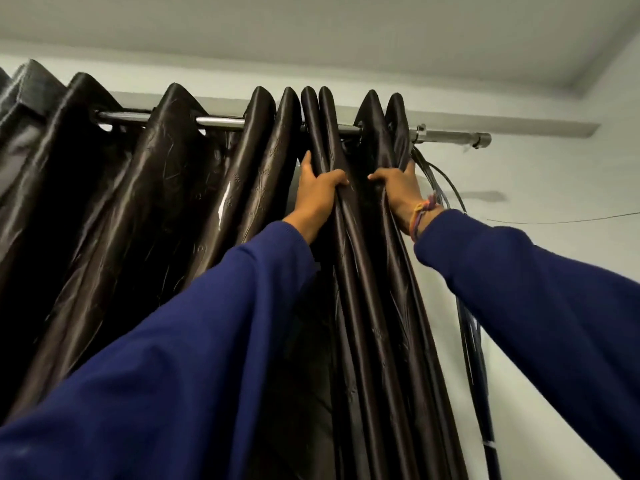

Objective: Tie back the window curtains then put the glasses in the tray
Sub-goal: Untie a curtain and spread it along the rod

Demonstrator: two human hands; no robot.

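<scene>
A person in blue sleeves (194, 327) reaches up with both arms to a dark, shiny curtain (166, 188) hanging by eyelets from a metal rod (221, 121) near the ceiling. The left hand (317, 192) grips a bunch of folds, fingers curled round them. The right hand (398, 188), threads at its wrist, grips the curtain's right edge. Black cables (450, 188) hang beside the pale wall (554, 188). No glasses or tray are in view.
</scene>
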